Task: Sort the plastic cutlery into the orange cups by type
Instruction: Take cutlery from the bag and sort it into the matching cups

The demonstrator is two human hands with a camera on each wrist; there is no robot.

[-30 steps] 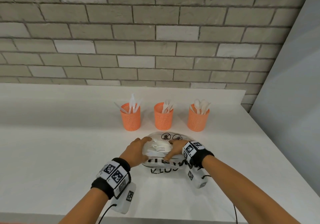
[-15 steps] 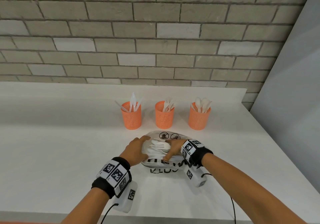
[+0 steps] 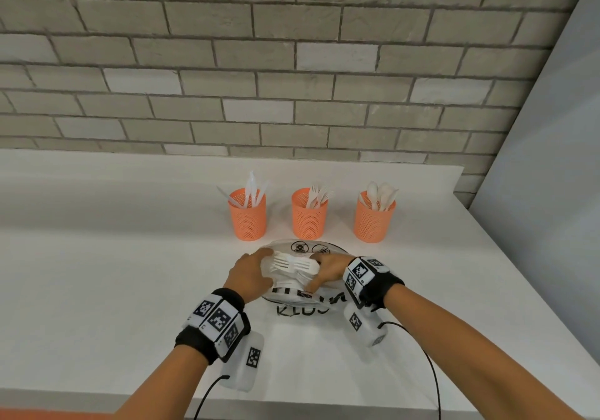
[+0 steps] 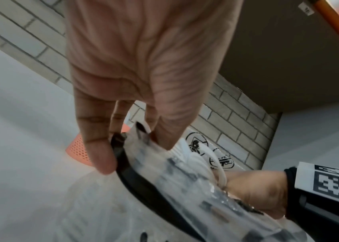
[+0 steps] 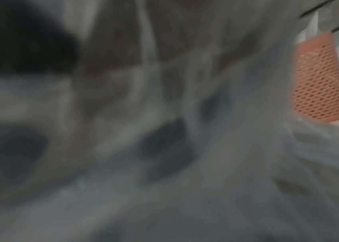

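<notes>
Nothing much has moved: both hands still hold the clear bag (image 3: pixel 302 247) of white cutlery (image 3: pixel 293 265) on the worktop (image 3: pixel 97 273). Left hand (image 3: pixel 248 271) and right hand (image 3: pixel 328 271) fingers curl on it. Three orange cups (image 3: pixel 309 213) stand just behind.

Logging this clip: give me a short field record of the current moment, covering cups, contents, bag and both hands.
left cup: knives
middle cup: forks
right cup: spoons
bag: clear printed plastic, lying on the white counter in front of the cups, white forks visible inside
left hand: grips the bag's left side
right hand: grips the bag's right side
right wrist view: blurred, only one cup readable
</notes>
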